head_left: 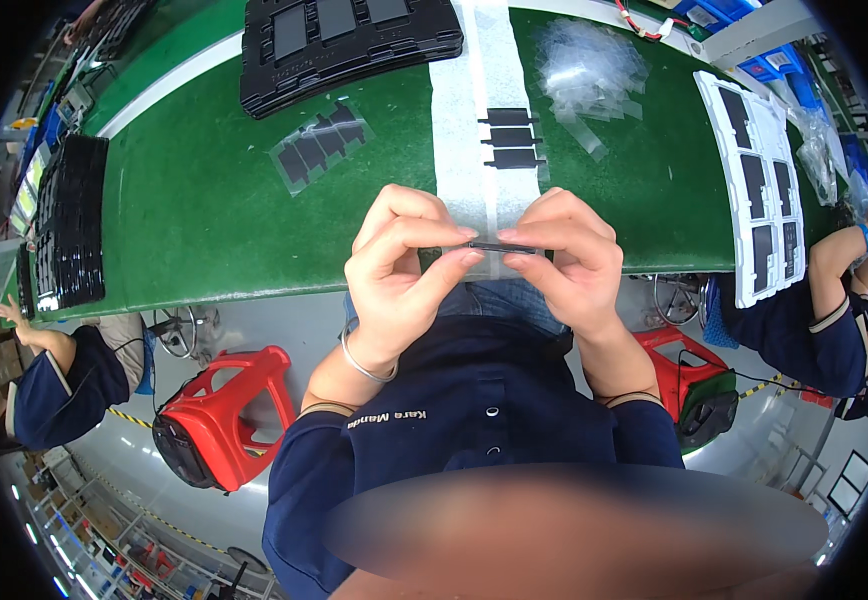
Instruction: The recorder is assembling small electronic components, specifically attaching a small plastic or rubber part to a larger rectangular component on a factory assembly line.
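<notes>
Between my two hands, near the front edge of the green table, is a thin dark flat piece [501, 247], seen nearly edge-on. My left hand [401, 255] pinches its left end between thumb and fingers. At the other end, the thumb and fingers of my right hand [571, 252] grip it the same way. Just beyond my fingers, several black rectangular pieces with narrow tabs [512, 138] lie in a column on a white cloth strip [461, 150]. Further left, a clear film sheet bearing black cut-outs [322, 147] rests on the table.
Black moulded trays [354, 75] are stacked at the far left of the cloth. Loose clear films [591, 75] lie in a heap at far right. A white tray with dark pieces [762, 190] stands at right, black trays [69, 220] at left. Red stools [239, 410] and co-workers flank me.
</notes>
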### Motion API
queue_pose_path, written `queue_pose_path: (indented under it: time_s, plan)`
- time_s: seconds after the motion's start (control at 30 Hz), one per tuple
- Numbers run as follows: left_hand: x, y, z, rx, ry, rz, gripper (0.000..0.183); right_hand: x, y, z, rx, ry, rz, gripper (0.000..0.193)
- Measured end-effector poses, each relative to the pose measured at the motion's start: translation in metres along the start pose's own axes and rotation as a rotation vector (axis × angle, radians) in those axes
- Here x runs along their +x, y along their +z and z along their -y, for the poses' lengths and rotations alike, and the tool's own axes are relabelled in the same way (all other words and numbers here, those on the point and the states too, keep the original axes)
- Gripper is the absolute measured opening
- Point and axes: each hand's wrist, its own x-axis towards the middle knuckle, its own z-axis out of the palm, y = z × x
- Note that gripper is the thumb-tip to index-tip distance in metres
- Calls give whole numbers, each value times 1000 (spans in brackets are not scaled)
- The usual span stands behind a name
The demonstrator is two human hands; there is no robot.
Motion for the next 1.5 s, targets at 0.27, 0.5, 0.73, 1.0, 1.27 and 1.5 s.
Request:
queue_pose_path:
  time_s: [0.27, 0.5, 0.73, 1.0, 1.27, 1.5]
  plan:
    - [2, 9, 5, 197, 227, -134, 20, -4, 10, -4, -118, -180, -139, 24]
    - [-3, 18, 8, 307, 376, -242, 24, -9, 23, -5, -200, -292, -266, 26]
    - [-3, 21, 12, 442, 456, -278, 28, -12, 26, -5, -233, -271, -222, 18]
    - [-10, 32, 7, 635, 353, -78, 65, 2, 33, -4, -312, -288, -386, 23]
    - [7, 8, 10, 121, 39, -87, 43, 5, 4, -15, 71, 154, -130, 16]
    - [5, 5, 6, -93, -205, 83, 19, 9, 11, -7, 197, 221, -140, 18]
